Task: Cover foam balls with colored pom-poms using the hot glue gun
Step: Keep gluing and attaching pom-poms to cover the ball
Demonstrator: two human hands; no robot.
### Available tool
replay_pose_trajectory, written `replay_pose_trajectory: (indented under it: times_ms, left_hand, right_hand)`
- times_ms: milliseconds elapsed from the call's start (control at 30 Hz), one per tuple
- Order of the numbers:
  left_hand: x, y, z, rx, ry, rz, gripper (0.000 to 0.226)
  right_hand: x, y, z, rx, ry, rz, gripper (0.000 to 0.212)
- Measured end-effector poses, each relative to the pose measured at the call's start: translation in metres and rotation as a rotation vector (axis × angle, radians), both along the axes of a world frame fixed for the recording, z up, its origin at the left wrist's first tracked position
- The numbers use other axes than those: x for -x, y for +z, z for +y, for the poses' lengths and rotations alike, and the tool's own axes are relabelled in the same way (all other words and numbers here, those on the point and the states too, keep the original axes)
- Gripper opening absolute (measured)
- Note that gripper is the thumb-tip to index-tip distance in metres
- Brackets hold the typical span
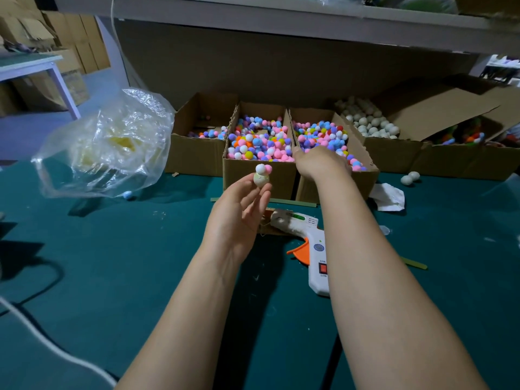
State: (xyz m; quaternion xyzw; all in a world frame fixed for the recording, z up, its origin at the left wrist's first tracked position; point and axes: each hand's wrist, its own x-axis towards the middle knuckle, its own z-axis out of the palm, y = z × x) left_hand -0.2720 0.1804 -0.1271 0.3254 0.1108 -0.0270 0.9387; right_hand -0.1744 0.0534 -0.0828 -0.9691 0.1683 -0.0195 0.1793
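Left hand pinches our foam ball; right hand buried in pom-poms at ball's 2 o'clock, grasp unreadable.

The glue gun lies on the surface. Just behind it stands a pom-pom box, with a second pom-pom box touching it on the right. A third box stands further left and a box of foam balls further right. Far left of the gun sits a plastic bag. Behind and right of the gun lies crumpled paper. Above the gun's tip, the left hand holds a foam ball.
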Motion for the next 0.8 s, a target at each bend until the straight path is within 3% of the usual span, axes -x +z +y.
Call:
replay_pose_trajectory:
  times_ms: [200,367,567,800]
  left_hand:
    - [0.0,-0.001,-0.001,0.006,0.008,0.041,0.015]
    - [-0.001,-0.003,-0.001,-0.05,0.003,0.029,0.022]
    - [-0.003,-0.004,0.0,-0.016,-0.016,0.045,0.012]
    - [-0.002,-0.003,-0.003,0.029,-0.075,0.029,0.01]
  right_hand:
    - [-0.002,-0.002,-0.001,-0.023,-0.011,0.027,0.064]
    - [0.003,-0.009,-0.007,-0.082,-0.052,-0.244,0.031]
    - [0.017,-0.011,-0.02,-0.522,-0.024,-0.684,0.019]
    - [0.053,-0.013,-0.028,-1.053,0.086,-0.633,0.016]
